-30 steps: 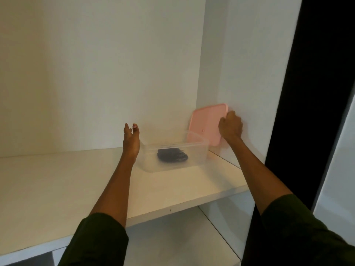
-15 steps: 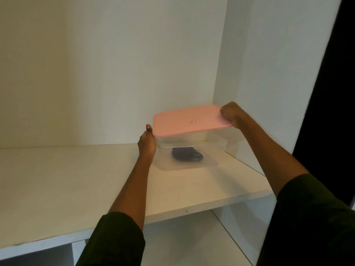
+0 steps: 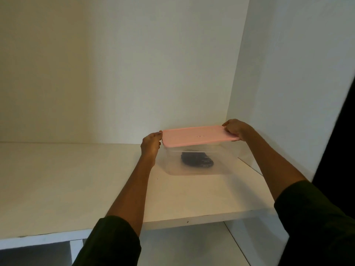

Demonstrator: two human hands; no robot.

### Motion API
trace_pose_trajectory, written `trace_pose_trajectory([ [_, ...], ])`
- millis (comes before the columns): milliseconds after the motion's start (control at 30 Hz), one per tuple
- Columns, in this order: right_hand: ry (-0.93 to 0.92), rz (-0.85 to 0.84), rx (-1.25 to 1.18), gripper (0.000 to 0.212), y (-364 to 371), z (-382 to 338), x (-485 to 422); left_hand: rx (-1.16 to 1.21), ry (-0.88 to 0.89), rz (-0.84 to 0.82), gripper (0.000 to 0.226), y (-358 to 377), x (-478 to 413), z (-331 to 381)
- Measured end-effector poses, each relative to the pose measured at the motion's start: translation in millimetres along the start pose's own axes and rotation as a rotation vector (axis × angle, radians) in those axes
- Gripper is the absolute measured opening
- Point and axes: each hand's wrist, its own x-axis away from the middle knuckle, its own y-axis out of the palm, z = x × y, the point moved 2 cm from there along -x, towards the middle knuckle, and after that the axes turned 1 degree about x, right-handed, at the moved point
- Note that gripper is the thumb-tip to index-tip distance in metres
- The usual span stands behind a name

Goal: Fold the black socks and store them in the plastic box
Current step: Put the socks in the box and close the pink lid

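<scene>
A clear plastic box (image 3: 173, 163) stands on the white shelf near its right back corner. Folded black socks (image 3: 196, 159) lie on its bottom, seen through the wall. A pink lid (image 3: 197, 136) lies flat over the top of the box. My left hand (image 3: 150, 145) holds the lid's left edge, fingers curled on it. My right hand (image 3: 235, 128) grips the lid's far right corner. Whether the lid is pressed fully onto the rim I cannot tell.
The white shelf (image 3: 67, 179) stretches far to the left of the box. A white back wall and a right side wall (image 3: 288, 93) close in the corner. A lower shelf (image 3: 182, 244) shows beneath the front edge.
The pink lid went from leaning against the right wall to lying flat on top of the box. My left hand came up to take the lid's left edge.
</scene>
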Motion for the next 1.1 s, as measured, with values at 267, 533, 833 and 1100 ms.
trace_pose_trajectory([
  [267, -0.075, -0.02, 0.181, 0.037, 3, 13, -14, -0.106, 0.027, -0.041, 0.044, 1, -1, 2],
  [533, -0.079, -0.035, 0.237, 0.032, -9, 18, -12, -0.085, -0.017, -0.079, 0.04, 11, 1, 2],
  [833, 0.013, -0.202, -0.101, 0.036, -1, 23, -27, -0.207, -0.103, 0.002, 0.043, 17, -22, 23],
  [1100, -0.147, 0.056, 0.019, 0.042, 21, 32, -50, -0.223, -0.192, -0.007, 0.046, 24, -27, 14],
])
